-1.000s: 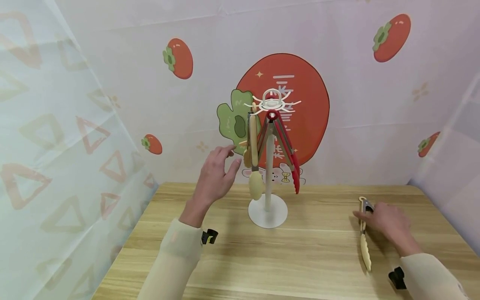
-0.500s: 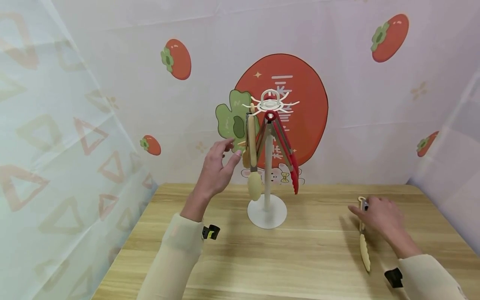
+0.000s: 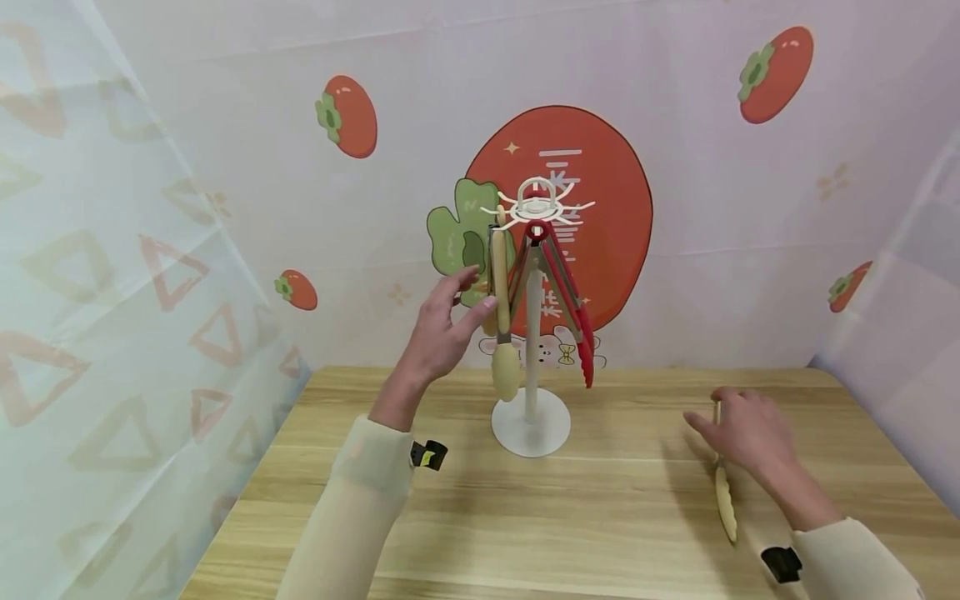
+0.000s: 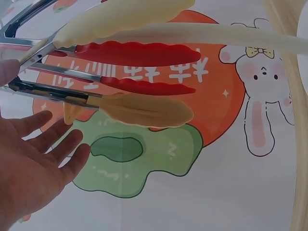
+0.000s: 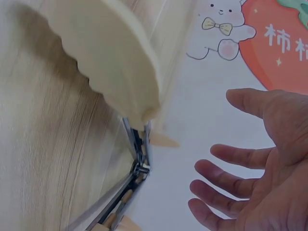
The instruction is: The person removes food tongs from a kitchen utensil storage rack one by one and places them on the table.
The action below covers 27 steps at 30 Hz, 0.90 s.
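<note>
Cream-tipped tongs (image 3: 506, 372) hang from a white hook stand (image 3: 532, 358), with red tongs (image 3: 586, 354) hanging to their right. A tan scalloped tong head (image 4: 147, 109) shows beside the cream one in the left wrist view. My left hand (image 3: 444, 333) is at the left side of the hanging cream tongs, its thumb overlapping them and its fingers spread. On the table at right lie other cream tongs (image 3: 725, 504), their upper part hidden under my right hand (image 3: 750, 429). In the right wrist view, that hand's fingers (image 5: 226, 178) are extended, apart from these tongs.
The stand's round white base (image 3: 551, 427) rests on a wood-grain table (image 3: 600, 517). A cloth backdrop (image 3: 712, 200) with persimmon prints rises behind the table. More cloth hangs on the left and right. White hooks (image 3: 573, 210) spread out at the stand's top.
My left hand has moved right and slightly up to the hanging tongs. My right hand has lifted off the tongs on the table and shifted left, fingers opening. Those tongs stay lying there.
</note>
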{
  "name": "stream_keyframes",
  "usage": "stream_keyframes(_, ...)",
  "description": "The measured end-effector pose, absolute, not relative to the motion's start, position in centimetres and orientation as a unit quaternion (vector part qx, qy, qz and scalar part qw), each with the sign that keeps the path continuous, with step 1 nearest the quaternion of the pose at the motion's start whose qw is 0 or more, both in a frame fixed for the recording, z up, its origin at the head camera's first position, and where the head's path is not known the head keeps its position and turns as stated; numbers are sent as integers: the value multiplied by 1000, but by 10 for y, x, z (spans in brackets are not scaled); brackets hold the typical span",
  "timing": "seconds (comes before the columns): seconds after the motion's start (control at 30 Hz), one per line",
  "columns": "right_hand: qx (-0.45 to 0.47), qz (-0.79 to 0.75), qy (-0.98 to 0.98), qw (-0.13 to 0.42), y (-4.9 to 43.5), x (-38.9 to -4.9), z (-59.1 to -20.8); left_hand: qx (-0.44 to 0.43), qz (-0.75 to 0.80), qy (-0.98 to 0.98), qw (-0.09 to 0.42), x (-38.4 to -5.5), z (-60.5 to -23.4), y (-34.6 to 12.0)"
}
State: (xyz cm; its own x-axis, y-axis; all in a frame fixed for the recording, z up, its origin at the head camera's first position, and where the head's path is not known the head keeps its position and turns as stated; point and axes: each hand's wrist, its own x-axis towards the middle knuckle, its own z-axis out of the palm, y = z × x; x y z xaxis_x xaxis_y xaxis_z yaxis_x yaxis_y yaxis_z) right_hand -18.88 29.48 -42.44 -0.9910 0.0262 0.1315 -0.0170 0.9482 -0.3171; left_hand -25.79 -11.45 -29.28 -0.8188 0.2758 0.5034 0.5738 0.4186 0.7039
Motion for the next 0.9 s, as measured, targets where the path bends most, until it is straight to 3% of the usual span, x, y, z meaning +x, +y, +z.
stream_keyframes(0.33, 25, 161, -982, 96, 283, -183, -424, -287, -489, -812, 137, -265, -291, -106)
stream_keyframes(0.9, 69, 193, -974, 97, 270, -181, -411, -293, -519, -794, 123, -270, -286, -97)
